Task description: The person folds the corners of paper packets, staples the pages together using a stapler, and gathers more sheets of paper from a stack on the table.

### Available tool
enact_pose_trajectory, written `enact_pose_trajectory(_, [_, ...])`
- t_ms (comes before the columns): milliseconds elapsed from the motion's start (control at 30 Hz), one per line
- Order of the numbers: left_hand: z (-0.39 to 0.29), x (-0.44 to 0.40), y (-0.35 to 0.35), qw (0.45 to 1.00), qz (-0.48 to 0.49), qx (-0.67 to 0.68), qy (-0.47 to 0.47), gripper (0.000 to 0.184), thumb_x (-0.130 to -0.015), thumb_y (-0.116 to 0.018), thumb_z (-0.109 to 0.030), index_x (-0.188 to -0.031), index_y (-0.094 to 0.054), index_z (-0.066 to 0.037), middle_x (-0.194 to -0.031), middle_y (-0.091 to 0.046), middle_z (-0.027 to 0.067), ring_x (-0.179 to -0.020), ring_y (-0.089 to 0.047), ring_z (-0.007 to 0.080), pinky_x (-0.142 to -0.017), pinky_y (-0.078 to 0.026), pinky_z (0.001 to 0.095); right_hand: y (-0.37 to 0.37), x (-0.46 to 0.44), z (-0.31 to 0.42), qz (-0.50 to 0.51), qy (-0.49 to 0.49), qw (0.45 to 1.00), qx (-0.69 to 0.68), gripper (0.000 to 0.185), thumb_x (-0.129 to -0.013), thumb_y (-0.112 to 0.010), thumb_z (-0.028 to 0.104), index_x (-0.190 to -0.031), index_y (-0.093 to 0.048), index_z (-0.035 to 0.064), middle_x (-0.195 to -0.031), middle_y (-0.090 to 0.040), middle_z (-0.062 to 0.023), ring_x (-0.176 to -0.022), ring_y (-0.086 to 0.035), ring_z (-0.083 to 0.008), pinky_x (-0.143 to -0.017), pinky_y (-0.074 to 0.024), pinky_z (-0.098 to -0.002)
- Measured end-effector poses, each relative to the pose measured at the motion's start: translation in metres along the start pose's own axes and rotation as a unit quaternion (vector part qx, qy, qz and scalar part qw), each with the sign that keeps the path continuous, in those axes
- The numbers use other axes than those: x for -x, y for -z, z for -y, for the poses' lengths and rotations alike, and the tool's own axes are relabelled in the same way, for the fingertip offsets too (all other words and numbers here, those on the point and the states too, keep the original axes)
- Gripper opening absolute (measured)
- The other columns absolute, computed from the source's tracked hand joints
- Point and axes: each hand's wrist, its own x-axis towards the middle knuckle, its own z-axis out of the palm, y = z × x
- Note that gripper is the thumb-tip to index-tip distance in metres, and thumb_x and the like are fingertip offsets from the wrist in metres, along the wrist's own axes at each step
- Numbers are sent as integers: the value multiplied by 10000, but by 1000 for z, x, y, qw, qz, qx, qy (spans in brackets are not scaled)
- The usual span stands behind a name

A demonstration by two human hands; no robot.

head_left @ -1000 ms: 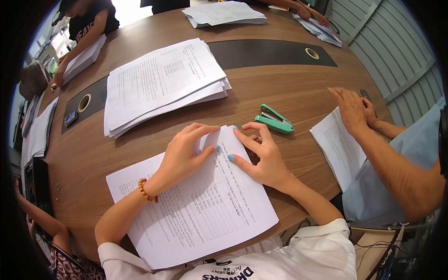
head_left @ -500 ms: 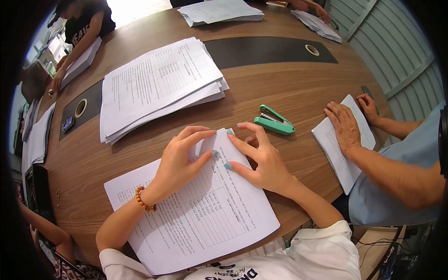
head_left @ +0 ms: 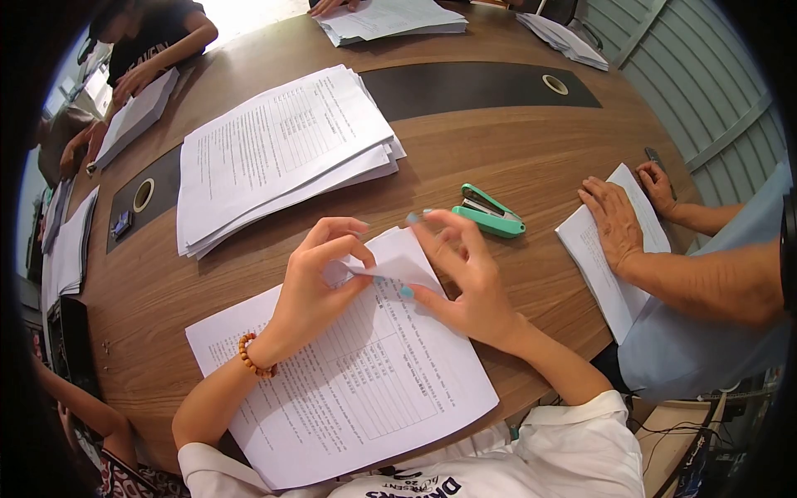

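Note:
Printed sheets (head_left: pixel 390 365) lie at a slant in front of me, a table grid showing on the top page. At their far corner, my left hand (head_left: pixel 320 270), with a beaded bracelet (head_left: pixel 256 355) on its wrist, pinches a lifted, curled corner of the top sheet between thumb and fingers. My right hand (head_left: pixel 469 282) hovers over the same end, thumb and fingers spread, fingertips blurred; its thumb is close to the page. A green stapler (head_left: pixel 490 211) rests on the table just beyond my right hand.
A thick stack of printed sheets (head_left: pixel 286 149) stands farther off at left. At right, a co-worker's hand (head_left: pixel 614 224) presses on papers (head_left: pixel 602 274). More paper piles (head_left: pixel 394 21) and other people's hands line the table's far side. Round cable holes (head_left: pixel 143 194) sit in dark inlays.
My left hand has taken the top sheet's corner and curled it up. My right fingertips have lifted off the paper. Across the table, other people's hands have moved.

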Motion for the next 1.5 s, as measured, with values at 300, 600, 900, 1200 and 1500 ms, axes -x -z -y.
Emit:
enact_pose_trajectory(300, [-1, 0, 1, 1000, 10, 23, 13, 147, -654, -689, 50, -743, -638, -56, -1087, -593, 69, -991, -575, 216, -794, -473, 318, 1, 0, -4, 56, -17, 998, 8, 476, -665, -753, 170, -1115, -642, 61, -1274, -448, -109, -965, -484, -253, -796, -446, -349])
enact_pose_trajectory(600, [-3, 1, 0, 1000, 10, 3, 20, 177, -617, -684, 73, -731, -633, -53, -1013, -601, 60, -946, -564, 180, -810, -454, 289, -3, 5, 0, 40, 3, 998, 43, 432, -680, -740, 125, -1104, -668, 165, -1263, -475, -85, -981, -498, -237, -808, -445, -351])
enact_pose_trajectory(900, [-11, -2, -2, 994, -52, 71, 65, 194, -624, -703, 54, -735, -658, -98, -827, -593, -8, -880, -535, 176, -792, -403, 314, -6, 4, -2, 6, -32, 999, 2, 506, -683, -746, 139, -1170, -617, 90, -1253, -458, -120, -937, -507, -249, -792, -454, -341])
enact_pose_trajectory(1200, [-3, 2, 2, 999, 2, -50, -15, 227, -600, -701, 68, -728, -708, -120, -819, -593, -28, -813, -492, 172, -761, -379, 307, 3, 1, -1, 49, -13, 996, 69, 524, -658, -757, 187, -1138, -616, 33, -1251, -444, -154, -1000, -482, -275, -828, -433, -353])
enact_pose_trajectory(1500, [-4, 3, 0, 996, -17, -82, -25, 246, -553, -697, 74, -706, -722, -117, -899, -584, 1, -860, -498, 160, -746, -408, 274, -1, 3, 2, 39, 12, 996, 83, 462, -627, -754, 129, -1079, -668, 87, -1247, -478, -121, -923, -502, -249, -782, -448, -347])
